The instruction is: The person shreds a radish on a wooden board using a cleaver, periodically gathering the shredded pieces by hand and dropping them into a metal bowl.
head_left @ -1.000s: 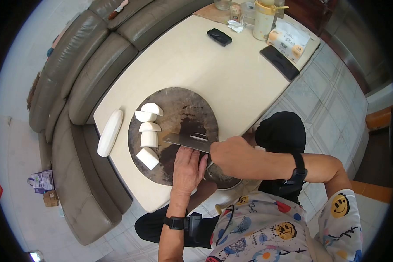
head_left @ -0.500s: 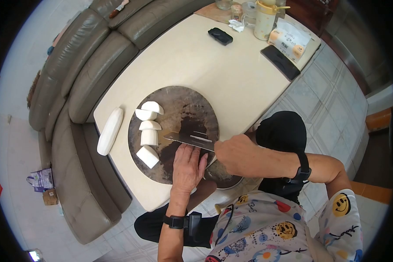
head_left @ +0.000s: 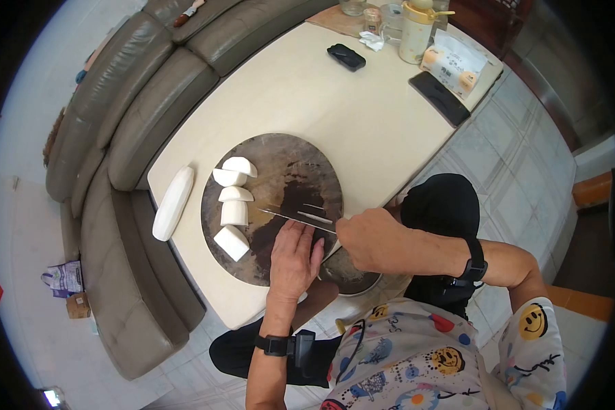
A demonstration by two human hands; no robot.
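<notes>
Steel cleaver [head_left: 297, 217] sits clenched by its handle in my right hand [head_left: 369, 239], blade edge-on, long axis running out leftward from my grip across the round chopping board [head_left: 280, 154]. My left hand [head_left: 292, 258] lies flat, palm down, just beneath the blade, holding nothing, fingers extended onto the board. Beyond the blade tip sit five white radish chunks [head_left: 233, 214]; farther off, a whole white radish [head_left: 173, 203] lies on the worktop [head_left: 362, 116].

Shiny metal cleaver [head_left: 297, 218], seemingly wooden board [head_left: 301, 160]
</notes>
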